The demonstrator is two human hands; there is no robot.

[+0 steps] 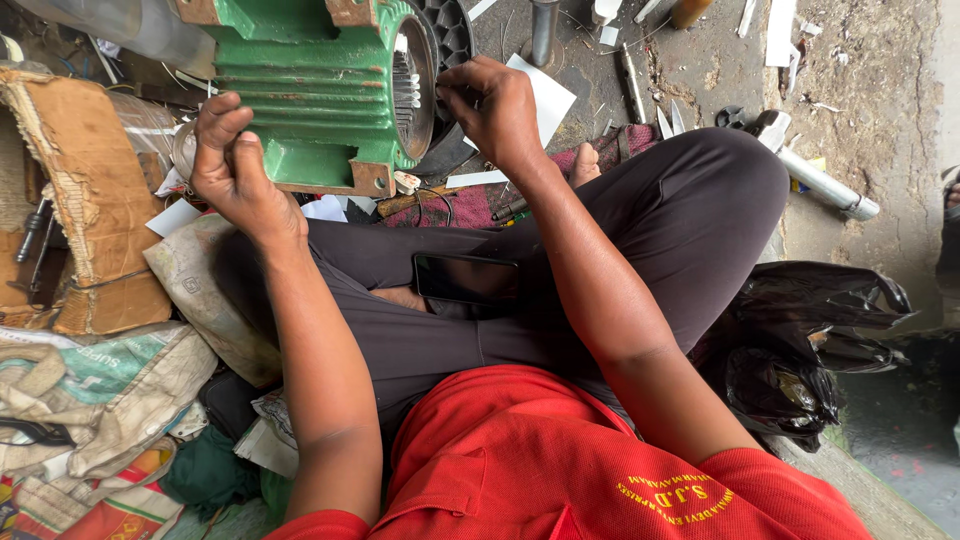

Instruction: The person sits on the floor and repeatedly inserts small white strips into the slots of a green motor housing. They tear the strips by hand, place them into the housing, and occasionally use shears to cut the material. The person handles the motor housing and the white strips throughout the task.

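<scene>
motor housing: green ribbed stator body (320, 85) lay on the floor (880, 90) in front of crossed legs, open end facing right
left hand: left hand (232, 165) pressed on housing's ribbed side, fingers curled over it
right hand: right hand (492, 108) at open rim, fingertips pinched at the stator slots
lap: black phone (465, 278) rested on thigh
left side: torn cardboard box (75, 200)
right side: black plastic bag (810, 340), metal pipe (825, 185)

Phone (465, 278), black bag (800, 340), cardboard (85, 200)

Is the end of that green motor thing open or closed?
Open. The green motor housing has no end cover; its slotted inside shows, where the right hand reaches.
</scene>
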